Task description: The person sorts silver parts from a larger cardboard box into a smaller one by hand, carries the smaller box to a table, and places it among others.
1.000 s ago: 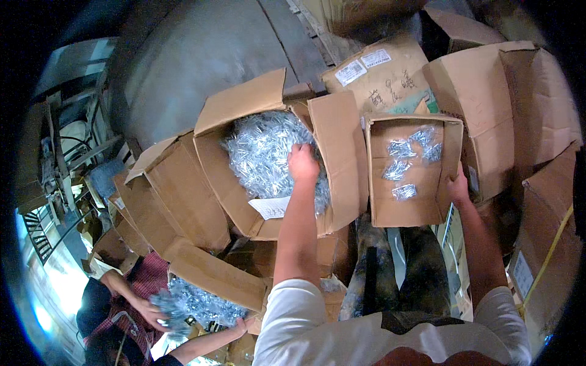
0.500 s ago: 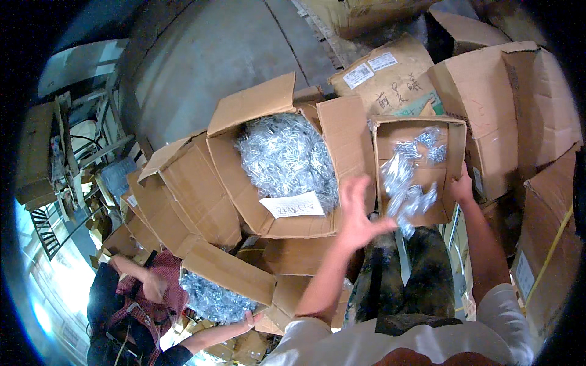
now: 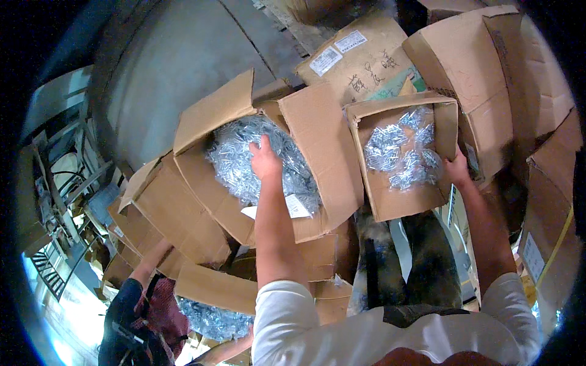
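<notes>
Small box (image 3: 403,155) now well stocked — clear packets (image 3: 403,149) heaped across its middle, far more than the few lying there a second ago. Held tilted at its right wall by the right hand (image 3: 456,172), fingers wrapped round the edge, thumb side hidden behind the cardboard; the grip sits where it did before. Box raised over the lap, just right of the big box (image 3: 317,146) and touching its flap.

Left hand (image 3: 264,160) back in the big box after carrying a handful across half a second ago — now lying palm down on the heap of bagged parts (image 3: 235,161), fingers bent into the pile. Whether anything is pinched yet cannot be told; fingertips buried among the packets. A white slip (image 3: 293,206) lies at the near edge of the heap.

Judged from that: one transfer finished, another scoop beginning, small box filling but not full.

Around: more cartons (image 3: 488,79) stacked behind and right, concrete floor (image 3: 177,73) beyond, another person (image 3: 146,311) lower left bent over their own box of packets (image 3: 210,320).
</notes>
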Motion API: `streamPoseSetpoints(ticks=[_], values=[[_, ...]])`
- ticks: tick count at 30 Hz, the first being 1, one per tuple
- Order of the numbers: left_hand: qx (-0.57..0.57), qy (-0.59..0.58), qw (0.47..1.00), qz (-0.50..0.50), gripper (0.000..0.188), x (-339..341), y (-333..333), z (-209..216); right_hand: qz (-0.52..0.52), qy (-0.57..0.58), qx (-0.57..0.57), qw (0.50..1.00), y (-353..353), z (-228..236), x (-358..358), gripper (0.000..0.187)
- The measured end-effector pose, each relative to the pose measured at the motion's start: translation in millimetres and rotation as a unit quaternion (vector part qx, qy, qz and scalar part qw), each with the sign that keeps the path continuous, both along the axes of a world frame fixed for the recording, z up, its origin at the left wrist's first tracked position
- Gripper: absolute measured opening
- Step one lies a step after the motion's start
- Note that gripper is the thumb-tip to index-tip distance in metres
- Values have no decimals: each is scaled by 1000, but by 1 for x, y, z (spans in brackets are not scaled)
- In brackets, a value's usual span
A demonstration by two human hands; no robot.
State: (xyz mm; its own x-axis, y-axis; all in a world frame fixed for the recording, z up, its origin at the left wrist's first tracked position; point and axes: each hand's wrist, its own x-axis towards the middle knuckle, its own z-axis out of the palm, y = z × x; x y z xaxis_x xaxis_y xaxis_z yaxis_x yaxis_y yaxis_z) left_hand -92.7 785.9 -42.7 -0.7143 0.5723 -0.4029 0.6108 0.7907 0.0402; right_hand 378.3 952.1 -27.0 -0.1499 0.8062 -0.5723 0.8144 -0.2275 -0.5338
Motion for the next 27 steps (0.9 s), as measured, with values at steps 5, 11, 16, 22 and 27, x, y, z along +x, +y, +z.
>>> streamPoseSetpoints(ticks=[5, 11, 16, 22, 27], values=[[214, -35, 976, 23, 30, 8, -25, 41, 0, -24, 28, 999, -5, -11, 10, 59], [363, -349, 835, 222, 37, 136, -40, 155, -16, -58, 8, 998, -4, 14, -16, 53], [287, -578, 759, 90, 75, 187, -7, 174, 1, -56, 28, 998, -4, -1, -4, 58], [235, -363, 900, 49, 70, 56, 4, 69, 3, -27, 27, 999, -7, -3, 9, 57], [-55, -131, 984, -105, 59, 81, -17, -16, -8, -29, -3, 1000, -8, 3, 2, 45]])
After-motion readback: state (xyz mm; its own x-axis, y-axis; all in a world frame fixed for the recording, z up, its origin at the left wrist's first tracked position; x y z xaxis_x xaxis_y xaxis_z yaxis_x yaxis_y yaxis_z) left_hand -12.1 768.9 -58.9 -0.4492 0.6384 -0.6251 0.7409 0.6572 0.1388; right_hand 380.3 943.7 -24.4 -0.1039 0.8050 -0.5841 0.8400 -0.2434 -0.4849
